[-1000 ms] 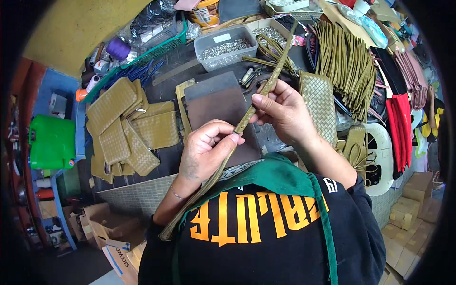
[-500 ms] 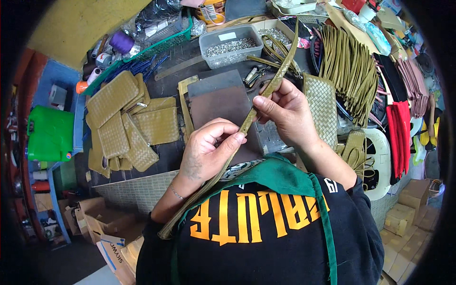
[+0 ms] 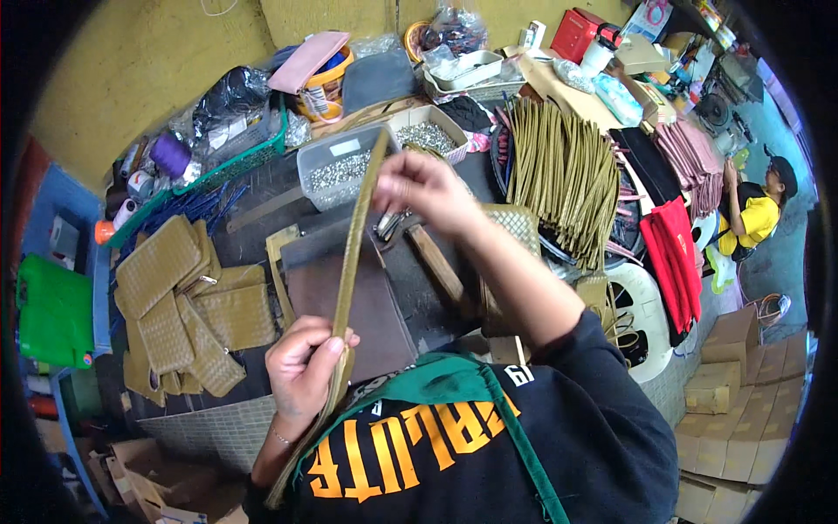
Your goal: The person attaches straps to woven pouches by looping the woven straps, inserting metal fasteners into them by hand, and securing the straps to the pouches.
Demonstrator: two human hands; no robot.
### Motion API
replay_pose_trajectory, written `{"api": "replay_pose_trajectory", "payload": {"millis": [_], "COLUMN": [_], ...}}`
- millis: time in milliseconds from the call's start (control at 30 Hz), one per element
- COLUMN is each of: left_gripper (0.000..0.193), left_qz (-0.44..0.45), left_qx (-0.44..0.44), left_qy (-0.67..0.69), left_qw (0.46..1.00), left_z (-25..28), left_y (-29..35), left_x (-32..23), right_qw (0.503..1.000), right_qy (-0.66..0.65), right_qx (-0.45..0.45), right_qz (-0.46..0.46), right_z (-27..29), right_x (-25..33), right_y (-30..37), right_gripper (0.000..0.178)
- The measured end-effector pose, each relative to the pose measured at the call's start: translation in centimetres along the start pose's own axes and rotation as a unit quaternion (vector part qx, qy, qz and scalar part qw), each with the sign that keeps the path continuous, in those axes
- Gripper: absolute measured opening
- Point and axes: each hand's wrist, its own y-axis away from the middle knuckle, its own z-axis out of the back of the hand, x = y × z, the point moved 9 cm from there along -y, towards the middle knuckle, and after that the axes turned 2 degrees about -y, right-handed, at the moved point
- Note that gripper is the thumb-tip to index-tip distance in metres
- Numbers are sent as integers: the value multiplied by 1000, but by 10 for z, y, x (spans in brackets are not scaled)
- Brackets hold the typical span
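Observation:
My left hand is closed around a long olive-gold strap, its thumb pressed on the front. Above that grip the strap rises in a slight curve; its lower part trails along my left forearm. My right hand is raised with bent fingers beside the strap's upper part. Those fingers are blurred, and I cannot tell whether they pinch it. Beneath the strap lies a dark brown flat board. Several olive woven pouches are piled to the left, and another woven piece is partly hidden by my right arm.
Behind the strap stands a clear tub of small metal parts, next to a light box of similar parts. A wooden-handled tool lies under my right arm. Many olive straps and red fabric are to the right. A person sits beyond.
My right hand has moved up and away from my left, and its fingers have loosened. The strap now stands more upright. The view has swung rightward, bringing another person into sight.

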Motion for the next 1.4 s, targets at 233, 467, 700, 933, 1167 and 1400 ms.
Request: {"api": "replay_pose_trajectory", "payload": {"millis": [233,467,700,933,1167,1400], "left_gripper": [11,8,8,8,7,6], "left_qz": [23,37,32,20,22,-44], "left_qx": [-52,-55,-53,-33,-57,-58], "left_qy": [32,62,55,-32,-54,-120], "left_qw": [998,996,997,999,997,990], "left_z": [18,18,15,11,18,14], "left_y": [4,3,-5,-6,-10,-6], "left_x": [10,19,18,7,13,-1], "right_qw": [727,559,617,958,986,949], "right_qy": [656,765,742,-36,-149,-259], "right_qx": [-160,48,1,-282,-1,66], "right_qz": [-123,-316,-261,-45,-69,-167], "right_z": [218,237,248,211,4,-89], "right_x": [-95,-176,-164,-84,-25,-21], "right_y": [-91,-102,-106,-79,11,77], "right_gripper": [23,24,25,13,16,17]}}
